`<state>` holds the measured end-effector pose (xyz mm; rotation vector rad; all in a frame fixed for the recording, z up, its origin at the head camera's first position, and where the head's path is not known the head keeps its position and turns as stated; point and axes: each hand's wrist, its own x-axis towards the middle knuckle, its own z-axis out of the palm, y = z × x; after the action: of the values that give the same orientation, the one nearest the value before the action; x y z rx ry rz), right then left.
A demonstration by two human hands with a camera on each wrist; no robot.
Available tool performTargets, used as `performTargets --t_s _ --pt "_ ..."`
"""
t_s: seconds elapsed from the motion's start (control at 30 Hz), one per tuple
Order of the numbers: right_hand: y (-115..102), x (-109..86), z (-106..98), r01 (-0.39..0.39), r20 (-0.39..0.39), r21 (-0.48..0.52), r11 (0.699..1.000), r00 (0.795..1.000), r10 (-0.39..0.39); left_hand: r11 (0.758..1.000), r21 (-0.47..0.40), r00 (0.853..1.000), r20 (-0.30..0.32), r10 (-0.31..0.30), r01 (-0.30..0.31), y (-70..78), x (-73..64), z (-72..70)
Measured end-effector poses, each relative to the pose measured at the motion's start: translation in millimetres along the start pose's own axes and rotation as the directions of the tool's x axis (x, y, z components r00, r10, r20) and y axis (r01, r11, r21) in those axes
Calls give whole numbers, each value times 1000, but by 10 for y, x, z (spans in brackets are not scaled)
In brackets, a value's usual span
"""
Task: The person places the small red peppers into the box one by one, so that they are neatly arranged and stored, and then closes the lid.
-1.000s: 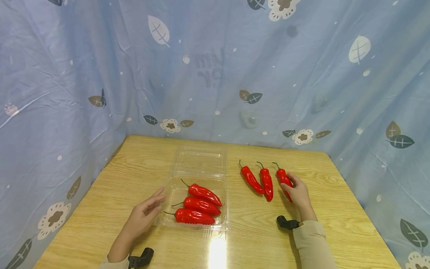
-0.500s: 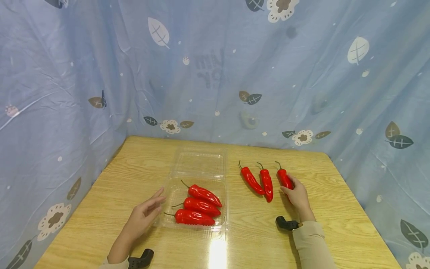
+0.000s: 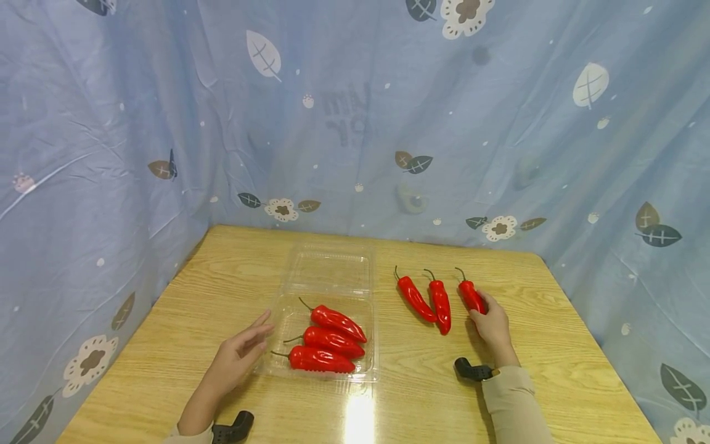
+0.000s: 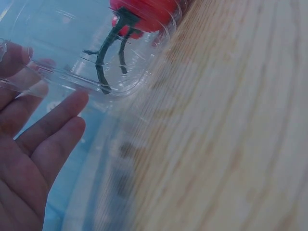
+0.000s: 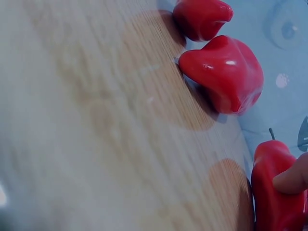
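In the head view, my right hand grips the lower half of a red chili pepper, the rightmost of three on the table. Its thumb lies along the pepper's side in the right wrist view, where the pepper shows close up; the tip is hidden by the hand. My left hand has its fingers loosely extended beside the left edge of a clear plastic clamshell box, holding nothing. Three red chili peppers lie side by side in the box's base, stems to the left. The left wrist view shows the fingers against the clear wall.
The box's transparent lid lies folded open toward the back. Between box and right hand are a curved red pepper and a straighter one, tips nearly together. A blue patterned curtain surrounds the wooden table.
The right hand has tightened its hold, its thumb shifting slightly down along the pepper. The pepper's stem end has moved a little to the right. The left hand and the box stay still.
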<state>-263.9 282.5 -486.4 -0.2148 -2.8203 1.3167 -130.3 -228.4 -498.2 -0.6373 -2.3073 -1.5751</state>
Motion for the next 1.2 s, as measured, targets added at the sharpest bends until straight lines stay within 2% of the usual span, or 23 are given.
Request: performTargets --t_s 0.4,0.57,0.77,0.87,0.93,1.07,1.13,1.2 --pt "62 12 4 -21 -32 102 995 999 24 1000 -12 1000 8 -8 8 -16 -12 -1" --pt "10 -26 -16 -7 -52 111 994 999 12 1000 -12 1000 10 -12 12 -23 -10 -3" --pt "-113 -91 -52 19 -40 120 993 999 -14 1000 -12 1000 19 -17 18 -32 -1 -10" --pt "-153 -107 -49 59 -42 129 990 998 -54 1000 -12 1000 23 -21 21 -40 6 -14" --pt "-175 -120 -34 113 -59 137 984 993 -106 1000 -16 999 23 -24 25 -43 8 -15" --pt "-243 -168 14 249 -112 166 954 966 -233 999 -16 999 13 -29 29 -46 3 -13" --pt "-302 -203 37 290 -113 160 944 955 -274 999 -11 999 9 -30 30 -45 1 -13" --pt "-376 -238 61 303 -94 167 938 952 -290 999 -7 1000 6 -31 31 -39 0 -12"
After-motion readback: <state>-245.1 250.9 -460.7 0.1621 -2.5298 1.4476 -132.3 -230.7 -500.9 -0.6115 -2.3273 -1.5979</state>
